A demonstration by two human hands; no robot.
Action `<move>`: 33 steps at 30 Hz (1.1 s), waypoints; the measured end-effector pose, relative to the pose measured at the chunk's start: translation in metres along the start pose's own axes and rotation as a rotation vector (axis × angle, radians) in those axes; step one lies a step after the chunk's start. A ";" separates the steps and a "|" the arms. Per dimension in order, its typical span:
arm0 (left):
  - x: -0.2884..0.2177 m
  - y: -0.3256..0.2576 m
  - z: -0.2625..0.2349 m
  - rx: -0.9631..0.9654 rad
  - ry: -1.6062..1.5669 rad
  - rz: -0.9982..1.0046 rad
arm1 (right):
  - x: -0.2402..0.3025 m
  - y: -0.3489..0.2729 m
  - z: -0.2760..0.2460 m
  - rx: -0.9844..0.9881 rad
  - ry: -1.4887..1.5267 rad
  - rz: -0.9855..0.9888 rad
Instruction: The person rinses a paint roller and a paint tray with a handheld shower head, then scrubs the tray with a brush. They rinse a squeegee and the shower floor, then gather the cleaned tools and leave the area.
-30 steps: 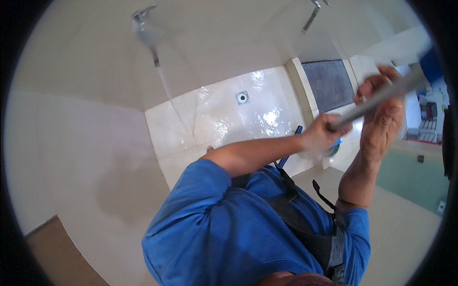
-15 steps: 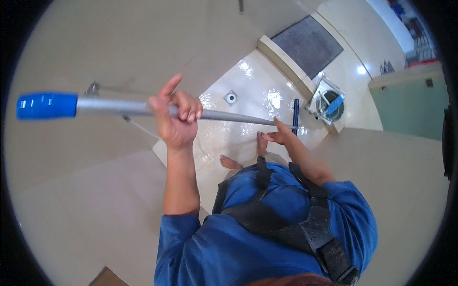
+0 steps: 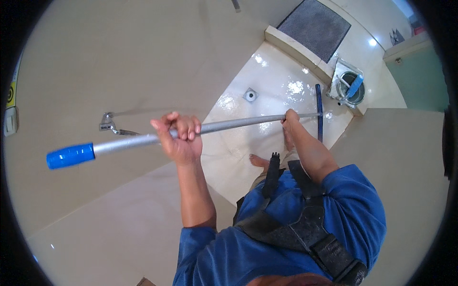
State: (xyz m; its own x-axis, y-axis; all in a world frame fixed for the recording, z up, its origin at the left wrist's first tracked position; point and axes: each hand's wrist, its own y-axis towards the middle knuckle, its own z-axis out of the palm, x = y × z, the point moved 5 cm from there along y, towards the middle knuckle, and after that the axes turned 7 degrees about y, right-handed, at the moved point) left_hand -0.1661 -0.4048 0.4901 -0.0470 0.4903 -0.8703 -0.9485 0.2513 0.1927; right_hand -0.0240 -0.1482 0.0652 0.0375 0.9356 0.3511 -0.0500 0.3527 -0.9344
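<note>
"What are the two hands on?"

"Both are on one floor squeegee [image 3: 243, 122]. Its silver pole slants across the person's front, blue handgrip [image 3: 71, 156] at the left, dark blue head [image 3: 319, 126] at the right, on the wet tiled floor [image 3: 229, 102]."

"How does the left hand [image 3: 183, 143] hold it?"

"Palm turned up, fingers curled loosely around the pole, to the right of the handgrip. How hard it presses, I cannot tell."

"And the right hand [image 3: 290, 117]?"

"Closed around the pole nearer the head, the fingers bunched together."

"What lies about them?"

"A round floor drain [image 3: 250, 95] beyond the pole, and a bare foot [image 3: 258, 161] on the near side of it. At the left, a chrome tap [image 3: 107, 123] on the wall."

"Farther off?"

"On the far right, a grey mat [image 3: 315, 28] behind a low curb [image 3: 298, 52]. Nearer along that side, just right of the squeegee head, a dark round bucket [image 3: 362, 96] with a blue object [image 3: 355, 86] across it. I cannot tell what that object is."
</note>
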 end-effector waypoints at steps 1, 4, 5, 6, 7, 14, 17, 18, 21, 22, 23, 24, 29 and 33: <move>-0.007 -0.005 -0.009 -0.009 0.012 0.011 | -0.010 -0.004 0.007 0.018 -0.054 0.006; -0.037 -0.022 -0.044 -0.074 0.055 0.067 | -0.048 -0.010 0.035 0.058 -0.205 -0.010; -0.050 -0.027 -0.056 -0.083 0.071 0.088 | -0.064 -0.012 0.047 0.061 -0.254 -0.015; -0.064 -0.032 -0.068 -0.107 0.076 0.112 | -0.079 -0.015 0.059 0.067 -0.313 -0.028; -0.078 -0.040 -0.078 -0.131 0.111 0.138 | -0.095 -0.018 0.071 0.097 -0.384 -0.011; -0.149 -0.095 -0.155 -0.143 0.187 0.210 | -0.210 -0.054 0.096 0.141 -0.550 0.010; -0.164 -0.112 -0.191 -0.086 0.161 0.206 | -0.243 -0.073 0.097 0.202 -0.544 0.037; -0.168 -0.116 -0.200 -0.073 0.134 0.216 | -0.248 -0.079 0.098 0.191 -0.538 0.002; -0.190 -0.124 -0.211 0.076 0.208 0.262 | -0.254 -0.095 0.099 0.255 -0.551 -0.029; -0.199 -0.128 -0.211 0.076 0.264 0.298 | -0.250 -0.098 0.097 0.243 -0.531 -0.061; -0.207 -0.134 -0.208 0.086 0.317 0.324 | -0.246 -0.098 0.094 0.230 -0.534 -0.060; -0.214 -0.139 -0.203 0.078 0.359 0.356 | -0.240 -0.096 0.090 0.218 -0.540 -0.059; -0.197 -0.138 -0.178 0.151 0.315 0.287 | -0.191 -0.063 0.088 0.166 -0.436 -0.141; -0.165 -0.106 -0.174 0.116 0.222 0.204 | -0.150 -0.030 0.119 0.166 -0.384 -0.203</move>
State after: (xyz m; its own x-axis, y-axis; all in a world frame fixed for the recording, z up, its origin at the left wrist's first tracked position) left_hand -0.1124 -0.6577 0.5341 -0.3113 0.3495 -0.8837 -0.8714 0.2662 0.4122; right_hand -0.1464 -0.2969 0.0482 -0.3077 0.7751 0.5519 -0.2397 0.4981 -0.8333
